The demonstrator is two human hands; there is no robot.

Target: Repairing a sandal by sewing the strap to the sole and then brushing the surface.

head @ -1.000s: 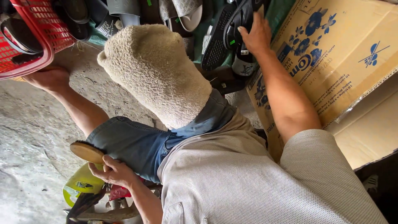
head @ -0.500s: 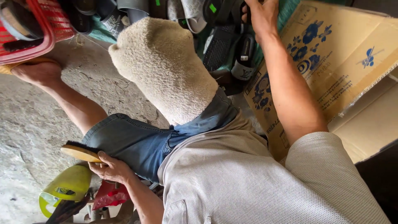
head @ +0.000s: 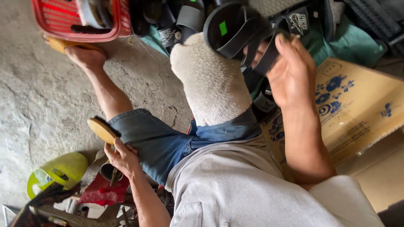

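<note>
The right hand [head: 290, 71] grips a black strapped sandal [head: 235, 31], fingers curled round its straps, holding it up just above the knee, which is draped in a cream, fuzzy towel cloth [head: 210, 82]. The left hand [head: 123, 156] is closed on the handle of a wooden shoe brush with dark bristles [head: 102, 129], which rests against the blue denim trouser leg [head: 155, 141].

A bare foot [head: 86, 55] presses on the grey concrete floor [head: 38, 105], touching the rim of a red plastic basket [head: 67, 23] that holds more footwear. Other black sandals [head: 168, 21] are piled behind the knee, crowding the space around the held one. A brown cardboard box with blue flower prints [head: 357, 105] stands just beside the right forearm. Near the left hand lie a yellow-green plastic jug [head: 63, 170] and a crumpled red wrapper [head: 101, 193].
</note>
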